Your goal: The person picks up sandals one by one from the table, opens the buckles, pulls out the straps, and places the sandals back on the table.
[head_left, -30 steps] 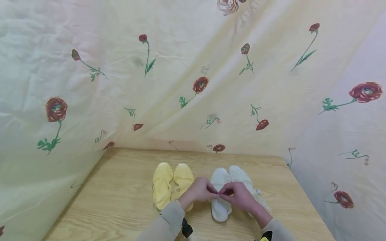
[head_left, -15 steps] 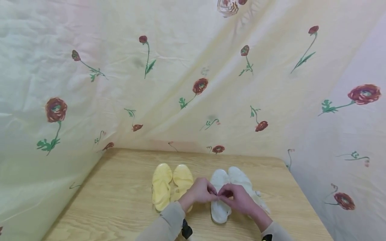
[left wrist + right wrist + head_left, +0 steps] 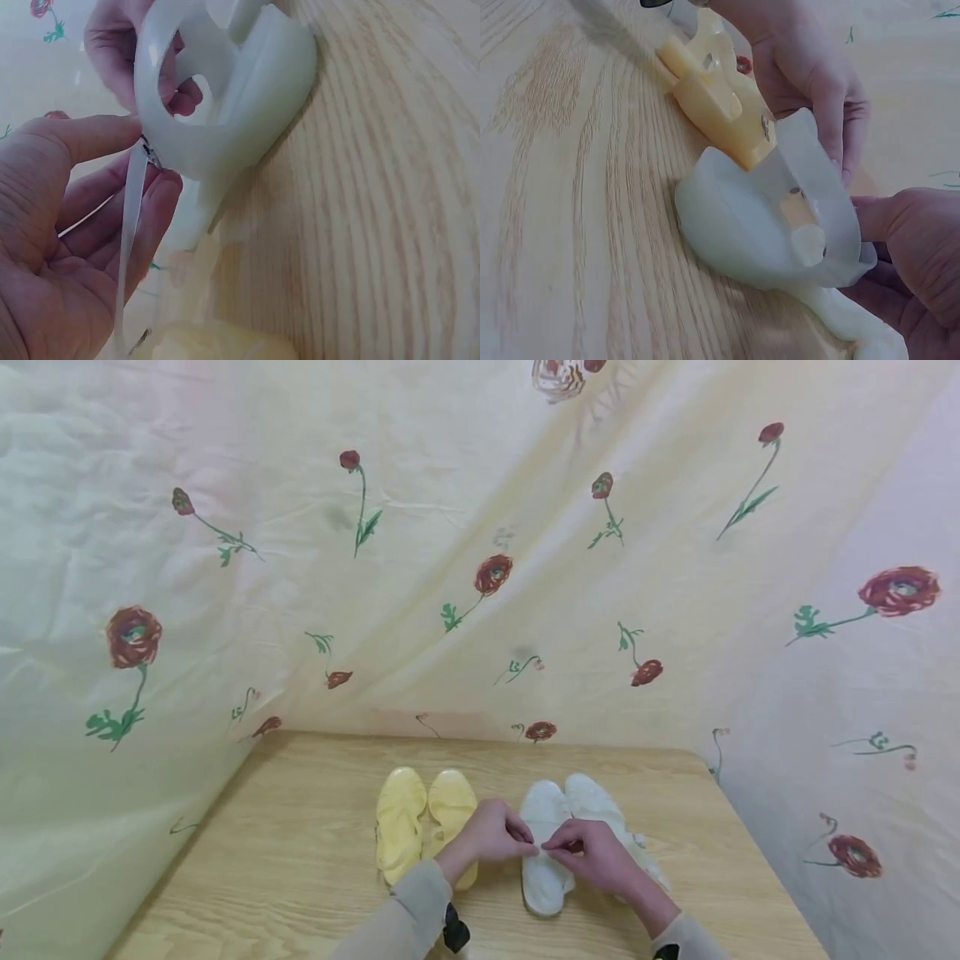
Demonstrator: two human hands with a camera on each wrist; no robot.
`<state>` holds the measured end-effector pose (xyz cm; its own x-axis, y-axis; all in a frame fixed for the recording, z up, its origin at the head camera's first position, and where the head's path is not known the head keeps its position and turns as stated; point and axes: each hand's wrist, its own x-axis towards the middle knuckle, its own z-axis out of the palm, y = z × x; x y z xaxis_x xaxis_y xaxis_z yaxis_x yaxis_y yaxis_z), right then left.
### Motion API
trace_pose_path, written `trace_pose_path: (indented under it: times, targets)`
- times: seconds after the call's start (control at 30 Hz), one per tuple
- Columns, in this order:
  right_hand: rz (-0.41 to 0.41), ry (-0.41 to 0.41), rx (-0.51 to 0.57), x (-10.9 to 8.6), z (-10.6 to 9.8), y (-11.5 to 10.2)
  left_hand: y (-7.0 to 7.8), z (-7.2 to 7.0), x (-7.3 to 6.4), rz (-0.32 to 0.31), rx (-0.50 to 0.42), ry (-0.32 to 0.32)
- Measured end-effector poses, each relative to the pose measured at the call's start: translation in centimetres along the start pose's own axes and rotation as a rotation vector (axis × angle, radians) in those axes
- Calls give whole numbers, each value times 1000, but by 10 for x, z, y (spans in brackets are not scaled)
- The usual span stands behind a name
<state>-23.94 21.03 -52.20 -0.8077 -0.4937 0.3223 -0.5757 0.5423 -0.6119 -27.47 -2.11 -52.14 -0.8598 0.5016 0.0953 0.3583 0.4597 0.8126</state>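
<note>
In the head view, both hands meet over the left shoe of a white sandal pair (image 3: 546, 889). My left hand (image 3: 491, 833) pinches a small metal buckle (image 3: 149, 152) between thumb and fingertip at the sandal's side. A thin pale strap (image 3: 132, 202) runs from that buckle down across the left palm. Opposite it, my right hand (image 3: 596, 857) has thumb and finger pinched at the same sandal's strap band (image 3: 832, 202). Parts of its fingers show through the sandal's opening in the left wrist view. The other white sandal (image 3: 595, 797) lies at the right, partly behind the right hand.
A pair of yellow sandals (image 3: 401, 827) stands to the left, one partly covered by the left forearm. All rest on a wooden tabletop (image 3: 285, 860). Flower-printed cloth (image 3: 420, 610) hangs behind and along both sides.
The fingertips of both hands, touching a second ago, now show a small gap between them. The left hand has shifted slightly left; the sandals stay in place.
</note>
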Motion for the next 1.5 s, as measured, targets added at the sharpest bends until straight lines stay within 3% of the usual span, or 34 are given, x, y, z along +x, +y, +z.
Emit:
trace_pose_path:
  times: [0.5,0.9,1.07,1.3,1.5]
  targets:
    - [-3,-44,51,14,2,-8,4,-1,-6,-13,-37,41]
    - [26,-22,20,6,1,-1,1,-1,-8,-53,-65,55]
    - [-2,-19,-2,15,3,-3,1,1,-8,-48,-60,74]
    - [-16,-74,18,22,2,-7,0,3,-9,-59,-79,66]
    - [-17,-75,4,19,2,-5,-2,0,-10,-55,-61,67]
